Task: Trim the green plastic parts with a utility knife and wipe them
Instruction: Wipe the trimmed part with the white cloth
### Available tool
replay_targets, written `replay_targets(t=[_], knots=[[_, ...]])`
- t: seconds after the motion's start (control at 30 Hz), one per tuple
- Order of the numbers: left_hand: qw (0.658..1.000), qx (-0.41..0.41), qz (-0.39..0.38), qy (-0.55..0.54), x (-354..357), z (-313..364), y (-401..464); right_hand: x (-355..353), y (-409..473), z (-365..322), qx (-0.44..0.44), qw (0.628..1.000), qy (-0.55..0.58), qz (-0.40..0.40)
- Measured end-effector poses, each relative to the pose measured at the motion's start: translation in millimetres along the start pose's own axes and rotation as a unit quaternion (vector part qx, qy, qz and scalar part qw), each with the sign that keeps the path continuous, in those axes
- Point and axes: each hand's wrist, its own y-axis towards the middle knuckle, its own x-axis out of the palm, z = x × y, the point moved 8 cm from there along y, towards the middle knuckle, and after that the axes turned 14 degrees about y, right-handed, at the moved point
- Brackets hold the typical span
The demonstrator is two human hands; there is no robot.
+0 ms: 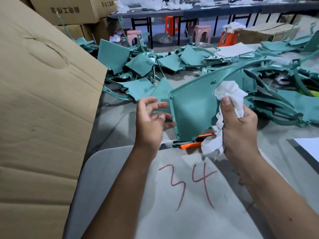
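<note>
between the left hand (153, 118) and the right hand (240, 125) stands a plastic part (193, 107); a cloth (227, 107) sits in the right hand. a utility knife (191, 143) lies just below the part. a cardboard box (43, 109) rises left of the left hand, a pile of parts (172, 62) beyond both hands.

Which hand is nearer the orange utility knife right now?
Right. The right hand, gripping the white cloth, sits just right of the utility knife; the cloth hangs beside it. The left hand is open, up and left of it.
</note>
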Motion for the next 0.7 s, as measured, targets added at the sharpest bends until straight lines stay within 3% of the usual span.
replay_targets(t=[0.1, 0.2, 0.33, 0.43, 0.57, 0.7], knots=[[0.999, -0.008, -0.014, -0.037, 8.1, -2.1, -1.5, 6.9, -3.9, 2.2, 0.016, 0.999, 0.037, 0.001], [0.996, 0.012, -0.003, 0.085, 10.2, -7.1, -2.8, 20.8, -13.1, 9.1, 0.074, 0.99, 0.115, -0.023], [0.985, 0.01, 0.074, 0.153, -0.3, -8.9, -2.2, 35.2, -24.2, -7.6, -0.025, 0.993, -0.083, -0.083], [0.97, 0.044, 0.103, 0.215, -9.4, -0.7, 3.5, 40.3, -31.8, -14.5, -0.075, 0.986, -0.117, -0.089], [0.965, 0.072, 0.094, 0.233, -9.8, 5.8, 5.4, 24.1, -25.1, -9.3, -0.036, 0.998, -0.044, -0.004], [0.956, 0.074, 0.073, 0.273, -5.8, 3.5, 3.6, 40.9, -22.9, 10.6, 0.098, 0.985, 0.049, -0.134]])
